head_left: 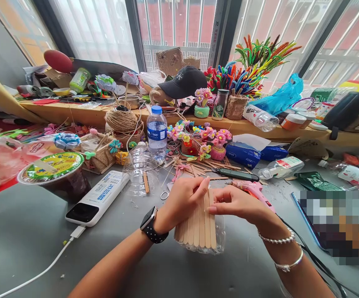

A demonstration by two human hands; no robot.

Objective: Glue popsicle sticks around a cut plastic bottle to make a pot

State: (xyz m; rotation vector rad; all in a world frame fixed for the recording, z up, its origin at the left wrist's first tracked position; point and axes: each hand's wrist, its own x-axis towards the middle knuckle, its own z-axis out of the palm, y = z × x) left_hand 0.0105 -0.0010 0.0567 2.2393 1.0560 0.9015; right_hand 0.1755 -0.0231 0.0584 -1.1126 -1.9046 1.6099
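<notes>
Both of my hands meet over a cut clear plastic bottle (219, 240) lying on the grey table near me. A row of several wooden craft sticks (199, 225) covers its side. My left hand (184, 203), with a black watch on the wrist, wraps round the sticks from the left, fingers curled on them. My right hand (237, 202), with bead bracelets on the wrist, presses its fingertips on the rightmost stick's top end. A pink glue gun (255, 190) lies just behind my right hand.
A white power bank (97, 198) with its cable lies to the left, beside a clear bottle half (140, 169) and a water bottle (156, 132). Loose sticks, a utility knife (237, 174), twine, small knitted flowers, tissue packs and pipe cleaners crowd the back. A blurred flat object lies right.
</notes>
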